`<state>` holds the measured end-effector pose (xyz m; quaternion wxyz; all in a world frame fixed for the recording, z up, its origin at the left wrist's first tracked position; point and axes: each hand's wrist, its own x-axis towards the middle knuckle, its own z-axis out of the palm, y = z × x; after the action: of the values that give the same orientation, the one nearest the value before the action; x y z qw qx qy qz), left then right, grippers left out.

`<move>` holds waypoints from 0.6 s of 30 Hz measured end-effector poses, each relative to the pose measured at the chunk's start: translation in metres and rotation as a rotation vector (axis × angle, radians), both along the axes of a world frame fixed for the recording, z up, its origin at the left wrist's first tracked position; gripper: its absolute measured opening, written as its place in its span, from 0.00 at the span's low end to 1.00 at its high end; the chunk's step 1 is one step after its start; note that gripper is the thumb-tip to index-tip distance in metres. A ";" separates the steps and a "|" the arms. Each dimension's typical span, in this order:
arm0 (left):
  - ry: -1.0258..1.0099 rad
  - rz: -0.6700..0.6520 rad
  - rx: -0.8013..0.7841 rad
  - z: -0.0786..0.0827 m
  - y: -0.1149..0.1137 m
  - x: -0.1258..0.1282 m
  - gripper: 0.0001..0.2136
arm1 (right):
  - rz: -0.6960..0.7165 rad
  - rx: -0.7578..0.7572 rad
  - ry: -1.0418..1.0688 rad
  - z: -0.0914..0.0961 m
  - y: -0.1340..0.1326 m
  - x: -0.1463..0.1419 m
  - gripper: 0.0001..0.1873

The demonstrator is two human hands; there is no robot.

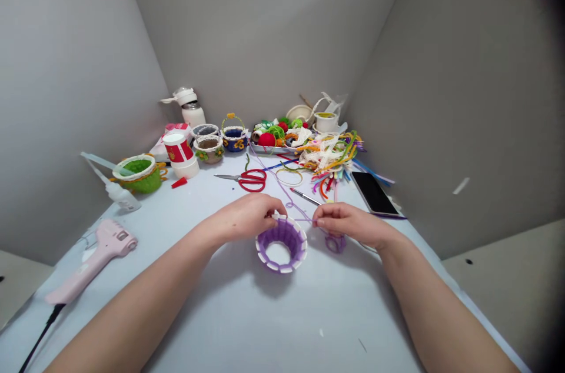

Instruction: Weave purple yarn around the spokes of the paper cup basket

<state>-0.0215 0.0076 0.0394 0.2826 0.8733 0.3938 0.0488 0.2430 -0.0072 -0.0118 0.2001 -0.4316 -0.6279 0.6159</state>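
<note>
A small cup-shaped basket [281, 245] with white uprights woven round with purple strand stands on the white table in front of me. My left hand [247, 215] is closed on its far rim. My right hand [348, 223] is closed in a pinch on a thin purple strand [293, 203] that runs from the basket toward the back of the table. A small coil of the same purple strand [335, 243] lies under my right hand.
Red scissors [249, 179] lie behind my hands. A pink glue gun [95, 255] sits at the left, a black phone [374, 193] at the right. Finished little baskets [209, 147], a green basket [139, 173], a flask and a heap of coloured strands [329, 155] crowd the back.
</note>
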 end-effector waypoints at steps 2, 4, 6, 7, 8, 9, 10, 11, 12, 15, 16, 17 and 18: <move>0.010 -0.032 0.006 0.000 0.001 -0.001 0.11 | -0.025 0.059 -0.071 0.002 0.002 0.013 0.17; 0.027 -0.047 0.008 0.001 0.002 -0.004 0.10 | -0.067 0.107 -0.113 0.004 0.003 0.026 0.18; 0.046 -0.059 0.007 0.004 0.002 -0.009 0.10 | -0.214 0.147 -0.088 0.005 0.005 0.036 0.17; 0.058 -0.066 0.007 0.006 0.002 -0.011 0.10 | -0.338 0.164 -0.041 0.006 0.006 0.039 0.17; 0.072 -0.075 0.007 0.008 0.003 -0.013 0.09 | -0.466 0.184 0.034 0.007 0.006 0.042 0.16; 0.087 -0.085 0.008 0.010 0.003 -0.015 0.09 | -0.586 0.213 0.138 0.010 0.007 0.043 0.16; 0.102 -0.093 0.008 0.011 0.003 -0.016 0.09 | -0.677 0.244 0.263 0.013 0.007 0.044 0.15; 0.118 -0.100 0.005 0.012 0.004 -0.017 0.10 | -0.731 0.284 0.408 0.018 0.007 0.044 0.14; 0.133 -0.103 0.001 0.013 0.005 -0.018 0.10 | -0.752 0.320 0.559 0.022 0.006 0.045 0.14; 0.166 -0.092 -0.015 0.013 0.006 -0.018 0.10 | -0.750 0.381 0.946 0.035 0.002 0.050 0.14; 0.173 -0.085 -0.022 0.013 0.007 -0.018 0.10 | -0.752 0.392 1.039 0.038 0.000 0.054 0.14; 0.176 -0.081 -0.026 0.012 0.007 -0.018 0.10 | -0.756 0.400 1.116 0.041 -0.002 0.058 0.13; 0.177 -0.082 -0.029 0.012 0.007 -0.018 0.10 | -0.756 0.405 1.180 0.042 -0.004 0.061 0.12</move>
<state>-0.0395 0.0149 0.0512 0.2608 0.8854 0.3821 -0.0460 0.3044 -0.0117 0.0304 0.7803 -0.1696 -0.3250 0.5066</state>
